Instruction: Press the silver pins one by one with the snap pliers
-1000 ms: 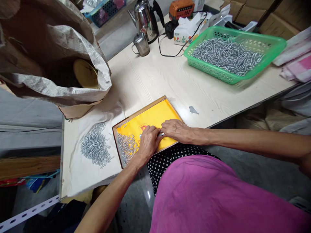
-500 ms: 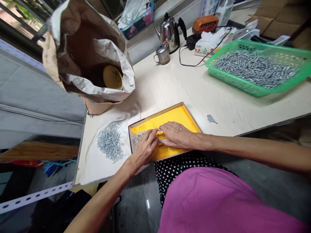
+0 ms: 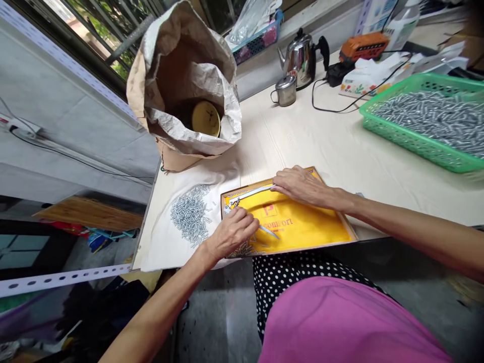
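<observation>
A shallow tray (image 3: 346, 229) with a yellow bottom printed in red lies at the table's front edge. My right hand (image 3: 302, 186) is over its far side, fingers closed around one end of a long pale metal strip (image 3: 251, 192). The strip's other end reaches the tray's left corner, near a small dark coil. My left hand (image 3: 236, 229) is curled over the tray's left part; a pale curved metal piece (image 3: 269, 232) sticks out beside its fingers. Whether strip and curved piece join is hidden. Small metal pins (image 3: 244, 249) lie under my left hand.
Left of the tray, a pile of metal pins (image 3: 189, 214) rests on white cloth (image 3: 162, 252). Behind it stands a big open paper sack (image 3: 181, 151). A green basket (image 3: 419, 146) of pins is at right; a kettle (image 3: 300, 58) and lidded cup (image 3: 286, 92) stand farther back.
My hands have moved apart: the right toward the tray's far side, the left over its left part. More of the yellow bottom and its red print shows. The view has shifted left.
</observation>
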`<control>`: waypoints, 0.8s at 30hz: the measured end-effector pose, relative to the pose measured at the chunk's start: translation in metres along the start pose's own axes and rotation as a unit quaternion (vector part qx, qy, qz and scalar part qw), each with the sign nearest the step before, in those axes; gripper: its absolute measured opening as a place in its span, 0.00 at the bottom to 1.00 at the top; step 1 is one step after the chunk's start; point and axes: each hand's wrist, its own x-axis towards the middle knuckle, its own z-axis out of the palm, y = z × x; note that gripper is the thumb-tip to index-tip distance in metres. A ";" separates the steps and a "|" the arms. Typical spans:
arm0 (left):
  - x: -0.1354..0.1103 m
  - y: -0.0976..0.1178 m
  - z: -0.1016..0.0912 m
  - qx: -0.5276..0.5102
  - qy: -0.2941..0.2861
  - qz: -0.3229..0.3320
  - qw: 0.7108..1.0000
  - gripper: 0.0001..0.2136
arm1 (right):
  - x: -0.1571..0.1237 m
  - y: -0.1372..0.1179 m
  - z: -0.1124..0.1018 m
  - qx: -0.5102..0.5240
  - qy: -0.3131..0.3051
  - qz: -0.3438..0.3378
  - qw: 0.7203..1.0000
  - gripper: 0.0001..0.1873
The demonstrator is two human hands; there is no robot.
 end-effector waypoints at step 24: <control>-0.020 -0.095 0.059 -0.074 -0.134 -0.679 0.718 0.16 | -0.057 0.032 0.022 -0.062 -0.031 -0.012 0.998 0.17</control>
